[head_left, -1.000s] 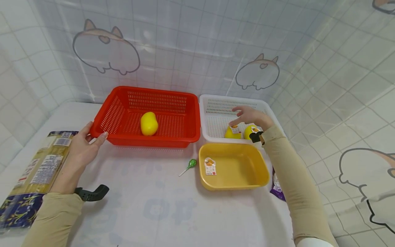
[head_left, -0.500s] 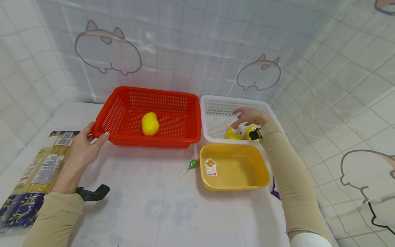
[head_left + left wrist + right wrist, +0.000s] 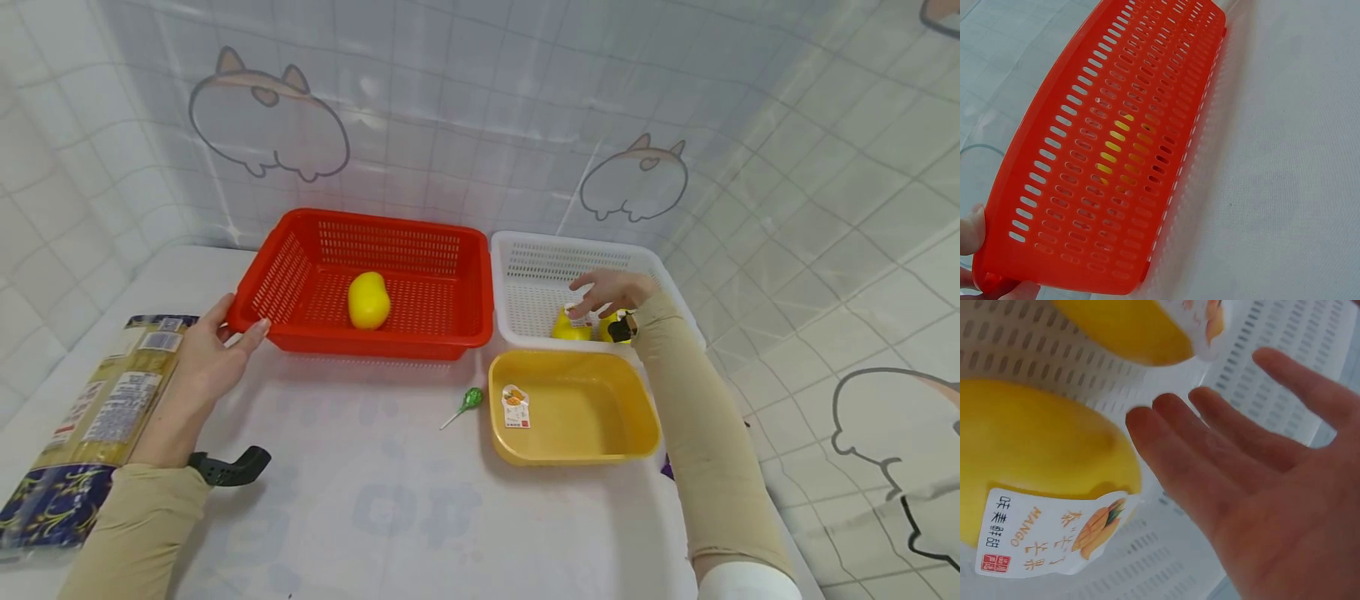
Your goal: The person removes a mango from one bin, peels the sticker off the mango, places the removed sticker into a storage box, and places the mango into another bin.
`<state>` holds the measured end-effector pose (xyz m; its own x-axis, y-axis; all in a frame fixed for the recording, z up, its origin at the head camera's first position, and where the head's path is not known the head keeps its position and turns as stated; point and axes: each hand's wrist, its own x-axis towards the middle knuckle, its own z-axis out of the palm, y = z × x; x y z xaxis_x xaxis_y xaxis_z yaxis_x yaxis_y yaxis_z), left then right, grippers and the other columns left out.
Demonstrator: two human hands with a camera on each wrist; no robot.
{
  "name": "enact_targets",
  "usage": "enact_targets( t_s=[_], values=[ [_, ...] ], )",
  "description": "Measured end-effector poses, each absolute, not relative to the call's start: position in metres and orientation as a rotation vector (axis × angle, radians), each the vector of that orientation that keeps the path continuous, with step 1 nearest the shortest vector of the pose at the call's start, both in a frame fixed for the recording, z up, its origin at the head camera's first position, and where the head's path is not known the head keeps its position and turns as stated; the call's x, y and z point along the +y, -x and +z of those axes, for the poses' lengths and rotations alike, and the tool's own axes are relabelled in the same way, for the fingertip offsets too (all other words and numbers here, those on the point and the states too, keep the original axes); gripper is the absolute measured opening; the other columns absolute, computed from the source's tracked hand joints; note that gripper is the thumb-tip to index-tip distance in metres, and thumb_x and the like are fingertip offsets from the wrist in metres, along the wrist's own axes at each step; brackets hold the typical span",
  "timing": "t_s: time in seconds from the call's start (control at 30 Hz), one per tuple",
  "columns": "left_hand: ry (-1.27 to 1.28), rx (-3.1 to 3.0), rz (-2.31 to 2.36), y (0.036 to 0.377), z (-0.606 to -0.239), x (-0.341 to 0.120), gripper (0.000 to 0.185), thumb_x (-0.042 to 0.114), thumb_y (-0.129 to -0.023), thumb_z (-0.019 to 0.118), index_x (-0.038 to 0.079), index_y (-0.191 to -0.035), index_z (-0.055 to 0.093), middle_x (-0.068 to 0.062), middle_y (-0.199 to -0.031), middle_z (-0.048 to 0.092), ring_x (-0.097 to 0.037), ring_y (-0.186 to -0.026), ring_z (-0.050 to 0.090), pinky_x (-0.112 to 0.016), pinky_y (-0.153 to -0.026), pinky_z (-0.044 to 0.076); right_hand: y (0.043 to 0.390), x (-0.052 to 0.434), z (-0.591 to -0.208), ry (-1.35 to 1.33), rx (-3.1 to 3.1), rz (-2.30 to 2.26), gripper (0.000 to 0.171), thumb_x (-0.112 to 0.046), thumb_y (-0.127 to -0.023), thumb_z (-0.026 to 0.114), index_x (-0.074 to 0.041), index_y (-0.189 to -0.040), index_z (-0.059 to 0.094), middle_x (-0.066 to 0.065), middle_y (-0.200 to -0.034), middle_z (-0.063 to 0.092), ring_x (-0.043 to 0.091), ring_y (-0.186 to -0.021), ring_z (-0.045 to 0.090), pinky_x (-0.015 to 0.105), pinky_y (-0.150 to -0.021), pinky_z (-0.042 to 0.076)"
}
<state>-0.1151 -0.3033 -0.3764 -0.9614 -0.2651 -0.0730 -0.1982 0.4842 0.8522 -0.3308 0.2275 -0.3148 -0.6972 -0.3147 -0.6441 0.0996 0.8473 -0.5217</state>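
My left hand (image 3: 217, 342) grips the front left corner of a red slotted basket (image 3: 450, 337), thumb on one side and fingers on the other. In the left wrist view, fingers (image 3: 971, 231) wrap that corner of the red basket (image 3: 1116, 156). One yellow mango (image 3: 368, 300) lies inside it. My right hand (image 3: 603, 292) hovers with straight, spread fingers over two labelled mangoes (image 3: 570, 327) in a white basket (image 3: 517, 242). In the right wrist view the right hand (image 3: 1260, 487) is just above the nearer mango (image 3: 1029, 444), holding nothing.
A yellow tub (image 3: 577, 454) with a sticker stands in front of the white basket. A green lollipop (image 3: 469, 398) lies on the table beside it. A long pasta packet (image 3: 105, 408) lies at the left edge. A purple packet (image 3: 666, 467) peeks out under my right forearm.
My right hand has sunk a little closer to the two mangoes in the white basket. My left hand stays on the red basket's corner.
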Motion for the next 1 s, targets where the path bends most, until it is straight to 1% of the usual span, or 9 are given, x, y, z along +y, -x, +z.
enact_targets(
  t_s=[0.1,0.27,0.4,0.47,0.67,0.73,0.8,0.9,1.0],
  values=[
    [-0.416,-2.646,-1.504,0.115,-0.376,-0.303,0.086,0.047,-0.102,0.048,0.012,-0.16,-0.004,-0.021,-0.166,0.013,-0.046,-0.146,0.025,-0.059,-0.109,0.037,0.333,0.229,-0.317,0.149,2.198,-0.666,0.086,-0.021,-0.09,0.076,-0.007,-0.157,0.024,0.027,-0.159,0.023,0.044,-0.143,0.033,0.054,-0.117,0.035],
    [-0.42,-2.653,-1.494,0.114,-0.375,-0.302,0.086,0.048,-0.102,0.048,0.012,-0.16,-0.003,-0.023,-0.165,0.015,-0.047,-0.144,0.029,-0.051,-0.107,0.04,0.337,0.23,-0.324,0.131,2.154,-0.631,0.09,-0.019,-0.086,0.08,-0.009,-0.157,0.025,0.027,-0.161,0.016,0.043,-0.141,0.037,0.05,-0.113,0.042],
    [-0.416,-2.654,-1.489,0.113,-0.375,-0.302,0.085,0.048,-0.102,0.048,0.012,-0.16,-0.003,-0.023,-0.164,0.015,-0.048,-0.144,0.029,-0.055,-0.107,0.039,0.339,0.229,-0.328,0.136,2.15,-0.593,0.092,-0.019,-0.085,0.081,-0.011,-0.157,0.026,0.026,-0.162,0.014,0.041,-0.14,0.04,0.048,-0.111,0.045],
    [-0.41,-2.656,-1.484,0.113,-0.375,-0.302,0.085,0.048,-0.102,0.047,0.012,-0.16,-0.003,-0.024,-0.164,0.016,-0.048,-0.144,0.029,-0.055,-0.106,0.039,0.339,0.228,-0.33,0.147,2.152,-0.575,0.091,-0.019,-0.085,0.081,-0.011,-0.158,0.026,0.025,-0.163,0.013,0.04,-0.139,0.042,0.048,-0.111,0.045],
    [-0.403,-2.656,-1.468,0.114,-0.374,-0.301,0.084,0.047,-0.102,0.048,0.013,-0.161,-0.001,-0.023,-0.164,0.019,-0.046,-0.142,0.033,-0.034,-0.102,0.045,0.337,0.224,-0.33,0.201,2.151,-0.527,0.09,-0.02,-0.088,0.078,-0.012,-0.159,0.023,0.025,-0.164,0.014,0.037,-0.132,0.051,0.046,-0.107,0.049],
    [-0.404,-2.655,-1.464,0.114,-0.374,-0.301,0.083,0.046,-0.102,0.048,0.013,-0.161,-0.001,-0.023,-0.164,0.02,-0.046,-0.142,0.033,-0.031,-0.101,0.046,0.337,0.223,-0.33,0.217,2.14,-0.531,0.09,-0.019,-0.088,0.077,-0.012,-0.159,0.022,0.024,-0.163,0.015,0.037,-0.132,0.052,0.044,-0.105,0.051],
    [-0.4,-2.653,-1.46,0.114,-0.375,-0.301,0.083,0.045,-0.102,0.048,0.012,-0.161,0.0,-0.024,-0.163,0.02,-0.047,-0.142,0.033,-0.034,-0.102,0.046,0.337,0.222,-0.33,0.221,2.124,-0.545,0.09,-0.017,-0.089,0.077,-0.012,-0.159,0.021,0.023,-0.163,0.015,0.037,-0.134,0.049,0.043,-0.104,0.052],
    [-0.393,-2.651,-1.456,0.114,-0.375,-0.302,0.082,0.042,-0.103,0.048,0.011,-0.161,-0.001,-0.025,-0.163,0.019,-0.047,-0.142,0.032,-0.043,-0.105,0.043,0.337,0.221,-0.331,0.241,2.1,-0.556,0.091,-0.014,-0.089,0.076,-0.011,-0.16,0.019,0.025,-0.164,0.012,0.039,-0.138,0.043,0.041,-0.101,0.054],
    [-0.39,-2.649,-1.456,0.114,-0.375,-0.302,0.081,0.041,-0.104,0.048,0.01,-0.16,-0.001,-0.026,-0.163,0.017,-0.048,-0.143,0.031,-0.051,-0.106,0.04,0.336,0.221,-0.332,0.25,2.082,-0.56,0.092,-0.012,-0.09,0.075,-0.011,-0.16,0.017,0.026,-0.164,0.01,0.04,-0.138,0.043,0.04,-0.099,0.055]
  ],
)
